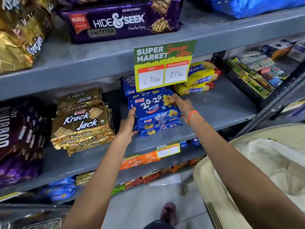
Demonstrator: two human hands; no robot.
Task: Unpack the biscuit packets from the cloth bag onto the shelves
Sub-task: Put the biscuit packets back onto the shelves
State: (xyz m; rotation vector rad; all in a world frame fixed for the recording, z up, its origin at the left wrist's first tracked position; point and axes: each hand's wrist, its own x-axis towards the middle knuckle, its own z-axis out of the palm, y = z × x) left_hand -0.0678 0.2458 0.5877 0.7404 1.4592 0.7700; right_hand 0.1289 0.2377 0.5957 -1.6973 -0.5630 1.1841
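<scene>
Both hands grip a stack of blue biscuit packets [155,116] on the grey middle shelf [214,103]: left hand [127,124] at its left end, right hand [183,104] at its right. Nearby, the cloth bag [270,162] sits lower right.

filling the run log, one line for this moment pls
step: shelving | left hand + right hand: on blue packets | place: middle shelf
</scene>
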